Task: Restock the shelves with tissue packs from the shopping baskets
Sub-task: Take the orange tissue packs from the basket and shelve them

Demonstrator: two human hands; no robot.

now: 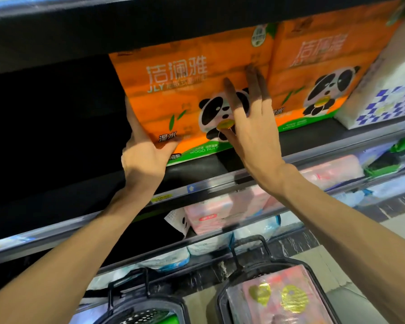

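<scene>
An orange tissue pack with a panda print stands on the dark upper shelf. My left hand holds its lower left corner, fingers along the left side and thumb on the front. My right hand lies flat against its front, fingers straight and spread. A second orange panda pack stands right beside it. Below, the right basket holds a pink tissue pack with gold stickers. The left basket shows only its black rim and handle.
A white pack with blue checks stands at the shelf's right end. The shelf left of the orange pack is dark. Pink packs and white-blue packs fill the lower shelves. Pale floor lies at the right.
</scene>
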